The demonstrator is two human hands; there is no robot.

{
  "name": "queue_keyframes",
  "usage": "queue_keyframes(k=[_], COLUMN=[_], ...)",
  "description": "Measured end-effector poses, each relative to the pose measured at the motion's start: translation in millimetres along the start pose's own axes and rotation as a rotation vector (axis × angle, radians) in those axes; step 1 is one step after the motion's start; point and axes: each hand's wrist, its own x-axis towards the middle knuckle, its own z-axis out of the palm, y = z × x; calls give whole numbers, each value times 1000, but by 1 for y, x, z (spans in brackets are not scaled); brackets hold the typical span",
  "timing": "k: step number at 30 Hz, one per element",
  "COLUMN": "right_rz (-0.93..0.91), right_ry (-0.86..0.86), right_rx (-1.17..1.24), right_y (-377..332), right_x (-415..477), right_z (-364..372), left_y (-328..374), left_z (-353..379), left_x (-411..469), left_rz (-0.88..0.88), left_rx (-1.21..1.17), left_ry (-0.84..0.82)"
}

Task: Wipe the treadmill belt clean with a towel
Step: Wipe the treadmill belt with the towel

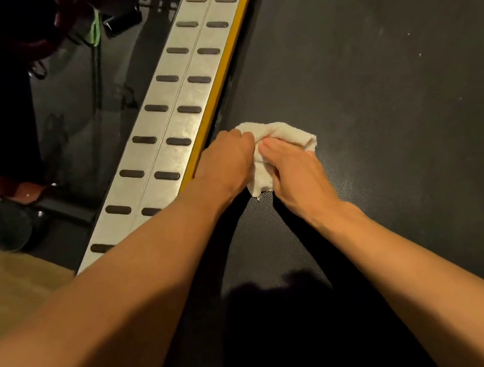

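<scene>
From the head camera, the top left corner is dark: machine parts and a green cord show there, little else can be made out. The belt is cut off at the top and right edges, and a shadow covers its near end.

The towel lies bunched on the belt's left edge, just beside the yellow strip and the metal side rail. Much of it is hidden under the hands. Its visible part runs across the belt, with a tail pointing back toward the person between the wrists.

The left hand grips it knuckles up, fingertips buried in the cloth. The right hand holds it with fingers bent over the top.

The belt's long axis runs up and rightward, parallel to the rail. A wooden floor shows at lower left.
</scene>
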Motion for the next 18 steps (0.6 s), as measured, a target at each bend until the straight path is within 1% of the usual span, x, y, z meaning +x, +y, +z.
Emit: queue_keyframes(k=[4,7,11,13,16,18], right_rz=[-7,-18,6,4,-31,-36], right_ry=[17,23,-25,-45,-74,-115], right_rx=[-28,-11,-60,-28,-80,-95], right_y=[-6,-7,-13,-15,-23,-26], right_x=[-23,-6,10,0,-18,-12], right_z=[11,14,17,16,17,12], left_y=[-1,-8,-10,-5,-10,-17], left_z=[13,9,6,11,15,14], left_x=[-16,-5,-7,-20,-32,-28], left_rz=[1,-19,-105,-94,-52,-51], left_rx=[-57,-44,-87,-93,-51,-31], left_ry=[24,59,100,81,54,78])
